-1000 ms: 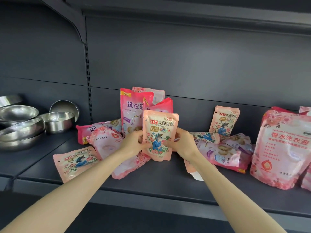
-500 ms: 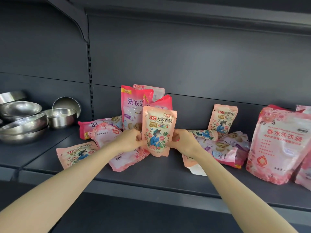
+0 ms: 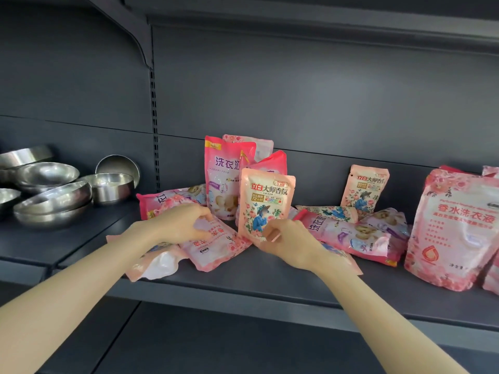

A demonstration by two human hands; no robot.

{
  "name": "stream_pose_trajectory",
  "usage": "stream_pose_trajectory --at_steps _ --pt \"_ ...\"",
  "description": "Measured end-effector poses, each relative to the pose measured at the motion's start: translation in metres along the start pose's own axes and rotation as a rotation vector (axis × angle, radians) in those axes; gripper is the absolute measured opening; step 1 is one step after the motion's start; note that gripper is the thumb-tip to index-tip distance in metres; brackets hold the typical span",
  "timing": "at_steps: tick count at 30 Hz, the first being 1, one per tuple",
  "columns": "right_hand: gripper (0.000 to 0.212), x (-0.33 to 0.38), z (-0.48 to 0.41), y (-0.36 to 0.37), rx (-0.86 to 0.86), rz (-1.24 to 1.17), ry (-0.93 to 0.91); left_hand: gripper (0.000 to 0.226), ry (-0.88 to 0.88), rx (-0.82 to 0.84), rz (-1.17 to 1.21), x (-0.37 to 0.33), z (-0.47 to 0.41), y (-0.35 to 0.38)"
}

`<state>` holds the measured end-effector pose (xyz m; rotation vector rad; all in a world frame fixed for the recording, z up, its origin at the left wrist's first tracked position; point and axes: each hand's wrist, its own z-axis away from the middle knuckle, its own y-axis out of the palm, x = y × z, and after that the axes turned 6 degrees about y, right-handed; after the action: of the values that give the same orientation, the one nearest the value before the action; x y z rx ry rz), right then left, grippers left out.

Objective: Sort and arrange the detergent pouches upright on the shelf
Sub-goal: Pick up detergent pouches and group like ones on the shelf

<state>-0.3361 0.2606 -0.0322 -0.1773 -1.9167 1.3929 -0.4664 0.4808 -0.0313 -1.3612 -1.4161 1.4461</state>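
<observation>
A small peach pouch stands upright at the middle of the dark shelf. My right hand pinches its lower right corner. My left hand is to its left, fingers curled over the upper edge of a pink pouch lying flat. Behind them a tall pink pouch leans upright with others at the back wall. Another small peach pouch stands further right. A large pink pouch stands at the far right.
Several pouches lie flat in a heap right of my right hand, and one peach pouch lies under my left forearm at the shelf's front edge. Stacked steel bowls fill the neighbouring shelf on the left.
My left hand has let go of the small peach pouch and dropped left onto the flat pink pouch. My right hand has slid down to the peach pouch's bottom corner.
</observation>
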Motion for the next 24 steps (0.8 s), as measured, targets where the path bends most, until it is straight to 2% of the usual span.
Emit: stream_pose_trajectory --at_steps 5,10,16,24 --pt "0.037 0.032 -0.010 0.043 0.006 -0.028 0.077 0.056 0.089 0.106 -0.012 0.033 -0.015 -0.009" --pt "0.049 0.060 -0.012 0.078 -0.191 0.029 0.264 0.067 0.250 0.256 -0.050 0.054 -0.042 -0.012" --pt "0.062 0.074 -0.009 0.098 -0.324 -0.275 0.427 0.070 0.416 0.337 -0.038 0.059 -0.061 -0.010" --pt "0.069 0.081 -0.010 0.107 -0.388 -0.472 0.455 0.043 0.515 0.323 0.157 0.073 -0.068 -0.005"
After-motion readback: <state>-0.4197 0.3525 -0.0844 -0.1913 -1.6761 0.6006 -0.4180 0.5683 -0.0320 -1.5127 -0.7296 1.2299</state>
